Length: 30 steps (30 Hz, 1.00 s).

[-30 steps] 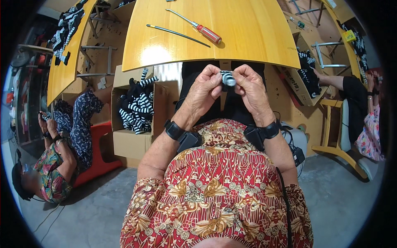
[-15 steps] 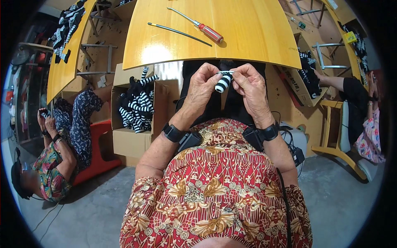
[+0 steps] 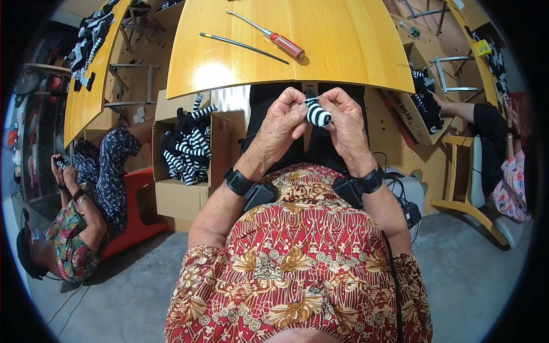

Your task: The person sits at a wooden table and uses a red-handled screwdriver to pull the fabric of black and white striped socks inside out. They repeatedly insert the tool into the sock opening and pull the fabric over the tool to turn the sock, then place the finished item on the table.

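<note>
Fingers of both hands pinch a small black-and-white striped sock piece (image 3: 316,112) below the worktop (image 3: 343,51) edge. Left hand (image 3: 278,127) and right hand (image 3: 347,123) each keep a closed grip on it; its long axis slants, rounded end pointing down-right.

Glossy yellow tables (image 3: 343,51), grey floor (image 3: 126,297)

**Layout at the table**

Table (image 3: 343,51) ahead of the person. On it, near the far edge: screwdriver (image 3: 274,35), with a rod (image 3: 243,48) just left of it and nearer the front edge.

Both hands (image 3: 280,123) (image 3: 346,123) sit below the front edge, the sock (image 3: 316,111) between them.

Box (image 3: 177,197) under the left corner, socks (image 3: 186,146) in it.

Second box (image 3: 414,111) under the right corner.
</note>
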Each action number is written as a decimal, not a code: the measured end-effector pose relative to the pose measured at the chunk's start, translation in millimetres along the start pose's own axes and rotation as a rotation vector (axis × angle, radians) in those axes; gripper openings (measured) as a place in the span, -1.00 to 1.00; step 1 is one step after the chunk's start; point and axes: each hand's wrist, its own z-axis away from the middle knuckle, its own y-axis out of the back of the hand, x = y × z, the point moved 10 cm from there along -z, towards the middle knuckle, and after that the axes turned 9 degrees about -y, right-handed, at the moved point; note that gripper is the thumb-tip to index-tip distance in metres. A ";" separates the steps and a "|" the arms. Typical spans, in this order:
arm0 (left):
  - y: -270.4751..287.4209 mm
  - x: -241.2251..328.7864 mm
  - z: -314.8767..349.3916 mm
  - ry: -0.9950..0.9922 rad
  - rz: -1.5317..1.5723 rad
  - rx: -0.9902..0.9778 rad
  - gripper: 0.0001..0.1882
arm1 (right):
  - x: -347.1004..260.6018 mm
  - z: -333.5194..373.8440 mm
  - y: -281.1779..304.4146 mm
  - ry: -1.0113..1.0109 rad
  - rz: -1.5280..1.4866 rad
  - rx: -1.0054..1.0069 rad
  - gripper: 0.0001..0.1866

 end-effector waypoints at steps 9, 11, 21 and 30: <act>17.2 11.6 -1.4 -0.080 -0.352 0.083 -0.89 | -8.3 4.5 -1.2 0.032 0.295 -0.100 -0.92; 10.0 22.8 0.2 -0.205 -0.441 0.078 -0.89 | -15.8 7.1 -1.1 0.124 0.374 -0.026 -0.92; 16.8 15.5 -2.8 -0.153 -0.282 0.189 -0.88 | -10.5 2.0 -0.6 0.072 0.123 -0.006 -0.91; 13.1 10.3 -3.6 -0.090 -0.427 0.096 -0.88 | -7.5 -1.5 11.3 0.083 0.159 0.053 -0.92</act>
